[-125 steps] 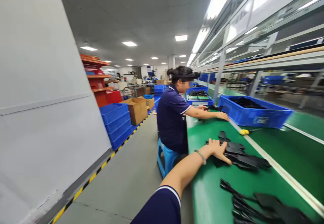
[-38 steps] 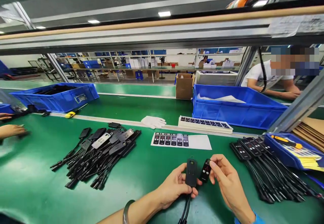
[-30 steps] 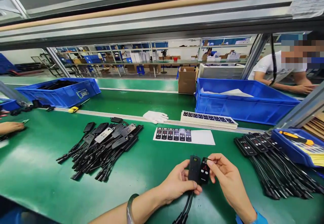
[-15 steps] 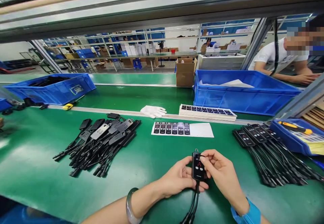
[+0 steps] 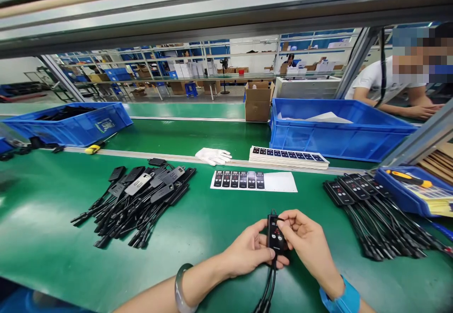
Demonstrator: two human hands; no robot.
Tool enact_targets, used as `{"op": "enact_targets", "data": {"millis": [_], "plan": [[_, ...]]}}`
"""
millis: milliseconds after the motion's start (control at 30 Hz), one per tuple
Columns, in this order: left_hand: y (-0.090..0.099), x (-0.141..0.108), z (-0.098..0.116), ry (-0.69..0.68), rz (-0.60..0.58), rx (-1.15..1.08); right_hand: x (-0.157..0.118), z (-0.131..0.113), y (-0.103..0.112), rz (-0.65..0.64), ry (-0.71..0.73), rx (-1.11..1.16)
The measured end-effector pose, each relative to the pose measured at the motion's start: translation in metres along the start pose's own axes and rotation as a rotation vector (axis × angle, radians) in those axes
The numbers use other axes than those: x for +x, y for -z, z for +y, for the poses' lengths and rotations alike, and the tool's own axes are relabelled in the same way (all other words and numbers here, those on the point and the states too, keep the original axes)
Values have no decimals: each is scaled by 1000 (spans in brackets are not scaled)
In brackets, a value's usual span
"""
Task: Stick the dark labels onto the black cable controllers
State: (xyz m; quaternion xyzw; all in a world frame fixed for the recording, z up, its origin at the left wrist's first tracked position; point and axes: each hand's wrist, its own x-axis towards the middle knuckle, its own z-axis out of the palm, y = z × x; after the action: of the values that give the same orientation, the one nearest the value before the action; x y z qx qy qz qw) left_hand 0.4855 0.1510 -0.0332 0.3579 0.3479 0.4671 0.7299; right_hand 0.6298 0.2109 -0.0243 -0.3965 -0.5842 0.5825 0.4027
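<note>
A small black controller (image 5: pixel 275 234) with red markings on its face is held upright between both hands, just above the green counter (image 5: pixel 212 228). The left hand (image 5: pixel 247 251) is curled around its lower body, the fingers (image 5: pixel 264 255) closed on it from the left, and two black cables hang down from the controller's bottom end. The right hand (image 5: pixel 306 244) is closed on the controller from the right, its fingertips pressed on the face.

Beyond the controller, a white sticker sheet (image 5: pixel 253 181) with a row of dark labels lies flat on the counter. To the controller's left a pile of black cabled units (image 5: pixel 136 197) is spread out; to its right lies another bundle of labelled units (image 5: pixel 371 214). Behind the sticker sheet a white glove (image 5: pixel 213 156) and a stack of label sheets (image 5: pixel 288 158) are seen, with a blue bin (image 5: pixel 336 131) farther back.
</note>
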Motion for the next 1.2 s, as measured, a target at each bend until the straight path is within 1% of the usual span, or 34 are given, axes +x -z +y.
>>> {"op": "enact_targets", "data": {"millis": [600,800,967,1067,1200], "plan": [[1,1,-4,-37,-18,26,3,0,-1,24,-17,-20],[1,1,-2,-39,-9,38,3,7,-1,38,-6,-44],[2,1,-2,-7,3,31,7,14,3,52,42,-83],[2,2,0,13,16,-39,9,19,5,10,50,-135],[5,5,2,-9,36,-114,8,24,4,-154,24,-199]]}}
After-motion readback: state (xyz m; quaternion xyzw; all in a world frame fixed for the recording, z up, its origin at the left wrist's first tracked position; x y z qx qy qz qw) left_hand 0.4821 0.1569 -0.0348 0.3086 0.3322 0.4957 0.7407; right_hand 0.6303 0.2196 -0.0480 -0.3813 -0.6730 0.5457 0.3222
